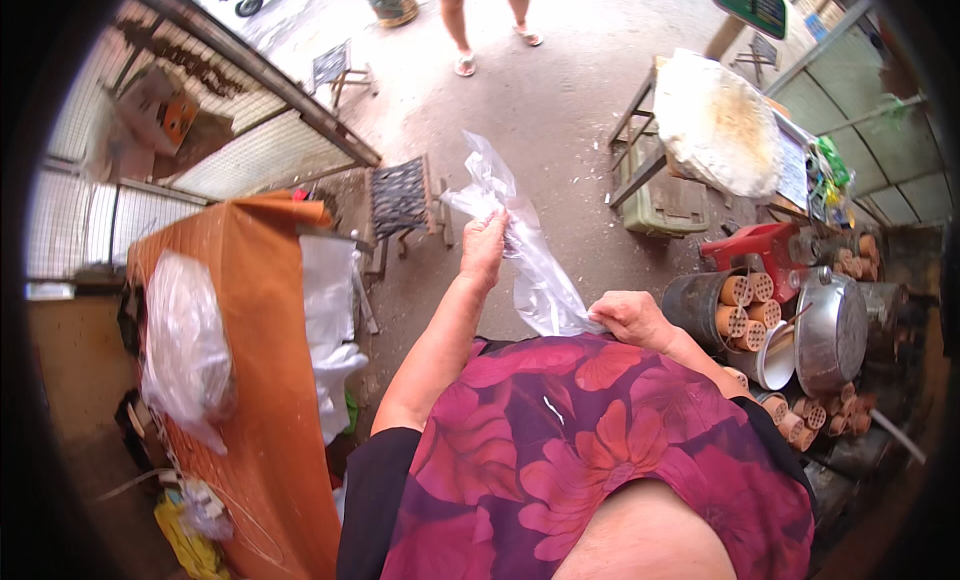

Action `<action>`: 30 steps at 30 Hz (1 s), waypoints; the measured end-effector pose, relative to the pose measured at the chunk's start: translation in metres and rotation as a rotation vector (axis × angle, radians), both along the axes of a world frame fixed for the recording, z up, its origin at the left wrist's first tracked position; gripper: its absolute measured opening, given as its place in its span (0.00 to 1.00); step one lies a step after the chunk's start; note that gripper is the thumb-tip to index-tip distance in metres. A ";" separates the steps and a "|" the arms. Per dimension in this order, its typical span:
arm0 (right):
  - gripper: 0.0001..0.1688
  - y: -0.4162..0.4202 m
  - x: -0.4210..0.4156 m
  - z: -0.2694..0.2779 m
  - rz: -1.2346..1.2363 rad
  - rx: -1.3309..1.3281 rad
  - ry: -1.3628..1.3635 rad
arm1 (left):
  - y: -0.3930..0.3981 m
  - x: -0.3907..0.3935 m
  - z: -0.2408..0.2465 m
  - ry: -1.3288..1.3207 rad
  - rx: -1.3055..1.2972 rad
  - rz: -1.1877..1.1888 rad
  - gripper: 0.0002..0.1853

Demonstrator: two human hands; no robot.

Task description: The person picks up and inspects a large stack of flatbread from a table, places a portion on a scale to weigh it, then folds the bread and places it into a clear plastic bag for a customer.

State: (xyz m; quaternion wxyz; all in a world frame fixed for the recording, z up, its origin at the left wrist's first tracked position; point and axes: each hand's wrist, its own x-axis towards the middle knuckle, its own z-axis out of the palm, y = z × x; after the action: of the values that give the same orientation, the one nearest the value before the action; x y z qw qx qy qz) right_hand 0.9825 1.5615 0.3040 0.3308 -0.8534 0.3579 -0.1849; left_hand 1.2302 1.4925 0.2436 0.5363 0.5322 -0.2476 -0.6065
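Observation:
A clear plastic bag [536, 269] stretches between my two hands in front of my body. Near its upper end, my left hand [484, 246] grips the gathered plastic, and a loose crumpled part sticks out beyond the fingers. At the lower right corner, close to my flowered top, my right hand [628, 315] pinches the bag's edge. The bag looks flat and slack, and the plastic hides part of the floor behind it.
On the left, a filled plastic bag [187, 347] lies on an orange-covered table [262, 340]. A folding stool [401, 197] stands beyond. To the right are a white slab [720, 122] on a table, perforated briquettes [733, 321] and a metal pot [830, 332]. A person [454, 21] stands ahead.

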 end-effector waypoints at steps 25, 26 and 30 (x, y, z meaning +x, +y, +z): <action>0.06 -0.246 0.042 -0.034 -1.162 1.097 -1.218 | -0.177 0.005 0.047 -1.586 -1.104 -0.873 0.25; 0.06 -0.248 0.044 -0.036 -1.121 1.062 -1.211 | -0.180 0.007 0.047 -1.585 -1.104 -0.938 0.26; 0.15 -0.258 0.063 -0.025 -1.011 0.626 -0.731 | -0.197 0.004 0.047 -0.866 -0.756 -0.977 0.38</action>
State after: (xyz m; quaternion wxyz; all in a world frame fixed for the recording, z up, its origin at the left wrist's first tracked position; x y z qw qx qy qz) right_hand 1.0454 1.3034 0.2793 0.5338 -0.3294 0.6134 -0.4798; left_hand 1.2337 1.2952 0.2904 0.2072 0.3324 -0.8354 -0.3855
